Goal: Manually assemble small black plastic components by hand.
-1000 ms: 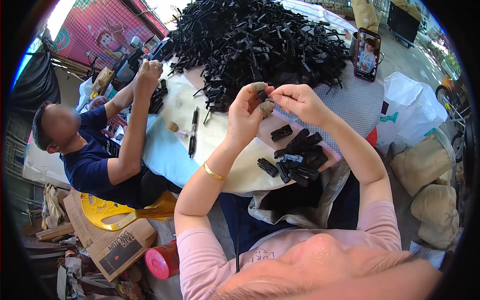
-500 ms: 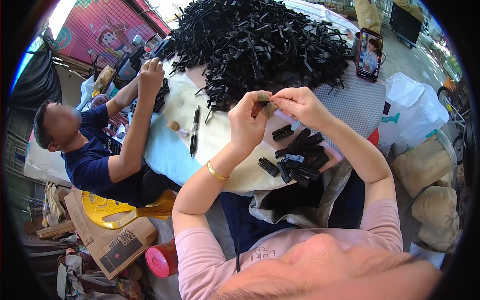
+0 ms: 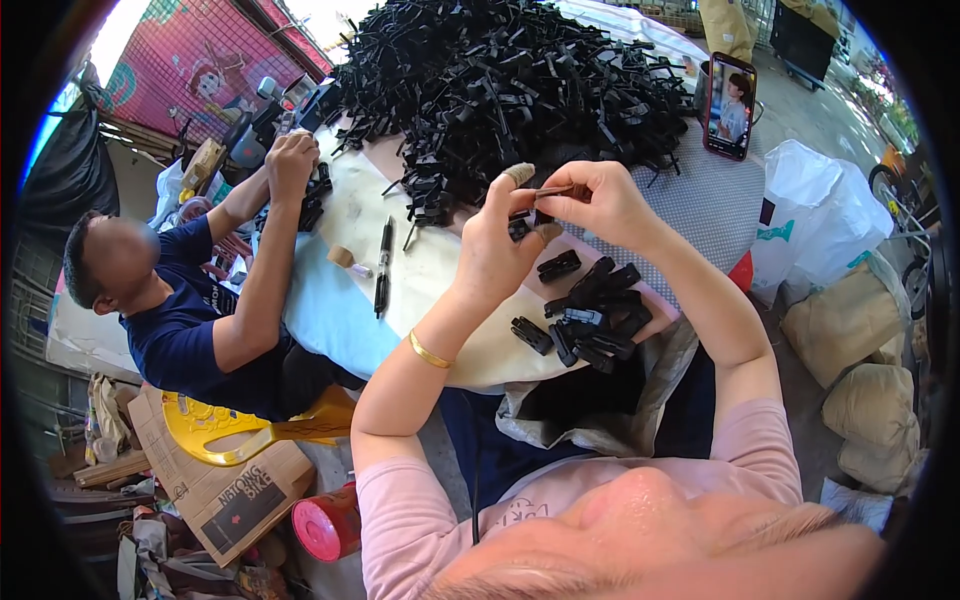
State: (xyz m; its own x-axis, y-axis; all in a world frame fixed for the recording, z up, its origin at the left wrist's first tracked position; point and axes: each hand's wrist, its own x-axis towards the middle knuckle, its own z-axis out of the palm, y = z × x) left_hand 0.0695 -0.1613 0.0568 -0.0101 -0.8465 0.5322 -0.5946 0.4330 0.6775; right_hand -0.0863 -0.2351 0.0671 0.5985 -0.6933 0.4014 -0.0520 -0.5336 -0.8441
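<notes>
Both my hands are raised over the table, close together in front of the black pile. My left hand (image 3: 492,255), with tan tape wrapped round its thumb and forefinger, has those two spread while its other fingers curl about a small black plastic piece (image 3: 518,229). Thumb and fingers of my right hand (image 3: 610,208) pinch together beside it; what they hold is too small and dark to make out. Below my hands lies a small group of black plastic clips (image 3: 590,312). A large heap of similar black parts (image 3: 520,90) covers the far side of the table.
A black marker pen (image 3: 384,268) and a tape roll (image 3: 340,257) lie on the cloth-covered table (image 3: 440,345). A phone (image 3: 730,107) stands upright at the far right. At left sits a co-worker (image 3: 205,310) with raised hands. White plastic bags (image 3: 820,215) stand on the right.
My left forefinger and thumb have spread apart from their pinch. My right hand has drawn slightly back from the left fingertips and curled more.
</notes>
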